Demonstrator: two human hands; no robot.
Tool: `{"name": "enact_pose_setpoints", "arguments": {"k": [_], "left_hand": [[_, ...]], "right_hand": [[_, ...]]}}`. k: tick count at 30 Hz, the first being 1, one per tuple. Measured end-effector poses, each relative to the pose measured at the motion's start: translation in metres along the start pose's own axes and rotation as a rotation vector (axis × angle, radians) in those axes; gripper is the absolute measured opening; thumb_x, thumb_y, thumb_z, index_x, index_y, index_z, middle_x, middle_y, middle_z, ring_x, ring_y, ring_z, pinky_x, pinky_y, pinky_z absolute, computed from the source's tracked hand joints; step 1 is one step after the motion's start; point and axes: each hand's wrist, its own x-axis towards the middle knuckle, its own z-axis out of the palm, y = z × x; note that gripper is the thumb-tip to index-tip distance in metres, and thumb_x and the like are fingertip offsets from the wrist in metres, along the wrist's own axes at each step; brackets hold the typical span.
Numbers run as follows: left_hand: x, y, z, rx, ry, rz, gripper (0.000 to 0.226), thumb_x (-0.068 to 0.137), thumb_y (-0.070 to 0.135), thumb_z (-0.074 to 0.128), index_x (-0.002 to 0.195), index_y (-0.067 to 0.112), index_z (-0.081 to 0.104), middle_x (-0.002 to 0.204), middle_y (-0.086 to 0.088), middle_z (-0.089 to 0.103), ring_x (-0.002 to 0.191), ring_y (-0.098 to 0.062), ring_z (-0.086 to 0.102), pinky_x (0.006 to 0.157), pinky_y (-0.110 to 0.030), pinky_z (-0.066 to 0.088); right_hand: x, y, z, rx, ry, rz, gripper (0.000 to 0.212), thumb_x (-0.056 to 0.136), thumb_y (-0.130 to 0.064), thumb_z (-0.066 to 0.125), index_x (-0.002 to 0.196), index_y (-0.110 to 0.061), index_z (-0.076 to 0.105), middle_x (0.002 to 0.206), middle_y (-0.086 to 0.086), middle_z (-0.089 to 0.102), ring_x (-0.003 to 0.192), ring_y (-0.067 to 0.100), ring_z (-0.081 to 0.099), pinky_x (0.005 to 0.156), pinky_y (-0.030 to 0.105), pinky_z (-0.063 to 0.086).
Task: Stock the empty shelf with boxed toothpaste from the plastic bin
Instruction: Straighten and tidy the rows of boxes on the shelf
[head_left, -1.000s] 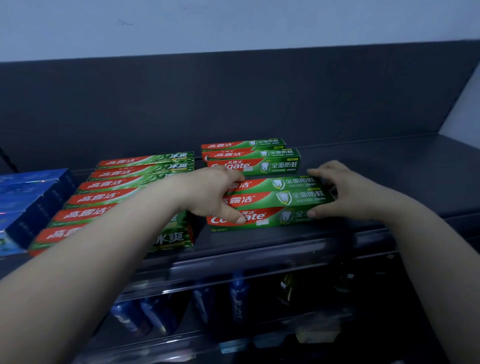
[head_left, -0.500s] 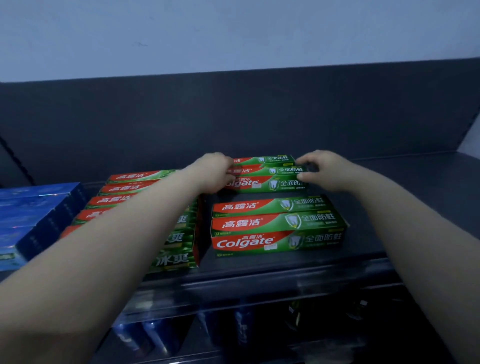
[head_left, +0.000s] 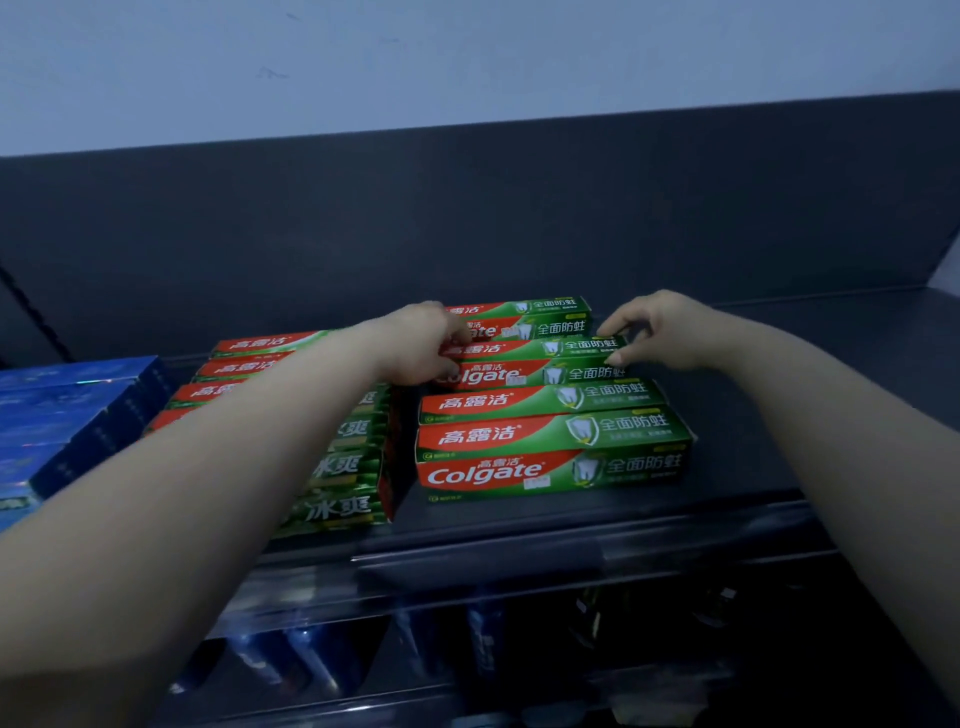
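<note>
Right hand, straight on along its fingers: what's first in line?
The middle green toothpaste box: the right hand pinches its right end and points left along it. Beyond, probably the left hand at the other end; depth unclear.

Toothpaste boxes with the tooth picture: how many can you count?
4: rear box, middle box held by left hand and right hand, third box, front box. Others may be hidden.

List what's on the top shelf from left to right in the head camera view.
Blue boxes → stack of red-and-green toothpaste boxes → column of green Colgate boxes, where the left hand and right hand grip the middle box by its ends → bare shelf.
</note>
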Motion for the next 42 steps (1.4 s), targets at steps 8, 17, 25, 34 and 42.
{"name": "enact_pose_setpoints", "arguments": {"k": [8,17,25,34,42], "left_hand": [[-0.040,0.019,-0.014,-0.176,-0.177,0.012,0.083,0.069,0.080,0.034,0.127,0.024,0.054,0.122,0.005,0.059,0.110,-0.016,0.056,0.097,-0.035,0.045],[-0.056,0.028,-0.007,-0.075,-0.366,0.003,0.129,0.047,0.082,0.057,0.150,0.033,-0.003,0.158,0.003,0.013,0.144,-0.024,0.016,0.116,-0.047,0.021],[-0.056,0.020,-0.014,-0.334,-0.256,0.023,0.105,0.063,0.077,0.049,0.150,0.028,0.016,0.149,0.006,0.033,0.136,-0.015,0.034,0.109,-0.029,0.030],[0.025,-0.016,-0.002,-0.062,0.144,-0.244,0.046,0.097,0.030,0.048,0.139,0.011,0.041,0.137,-0.012,0.051,0.125,-0.030,0.047,0.101,-0.036,0.040],[0.054,-0.022,0.005,0.081,0.009,-0.308,0.046,0.090,0.041,0.055,0.128,0.014,0.051,0.127,-0.013,0.049,0.121,-0.032,0.045,0.100,-0.046,0.041]], "right_hand": [[-0.050,-0.019,-0.009,0.070,-0.150,-0.033,0.063,0.080,-0.052,0.058,0.133,-0.019,0.051,0.122,-0.009,0.054,0.116,0.009,0.050,0.099,0.022,0.034],[-0.076,-0.016,0.012,-0.118,-0.319,-0.046,0.140,0.046,-0.063,0.079,0.152,-0.027,-0.006,0.159,-0.007,-0.007,0.143,0.004,0.001,0.109,0.013,0.004],[-0.072,-0.022,-0.002,0.008,-0.215,-0.064,0.122,0.053,-0.065,0.067,0.151,-0.028,0.005,0.156,-0.009,0.012,0.136,-0.002,0.014,0.109,0.016,0.012],[0.038,-0.022,0.006,-0.126,0.047,-0.069,0.056,0.089,-0.023,0.063,0.141,-0.015,0.042,0.137,0.007,0.047,0.124,0.023,0.048,0.102,0.028,0.036],[0.073,-0.014,0.014,-0.270,-0.012,-0.027,0.049,0.091,-0.024,0.061,0.137,-0.013,0.048,0.136,0.010,0.039,0.124,0.026,0.044,0.106,0.030,0.033]]}}
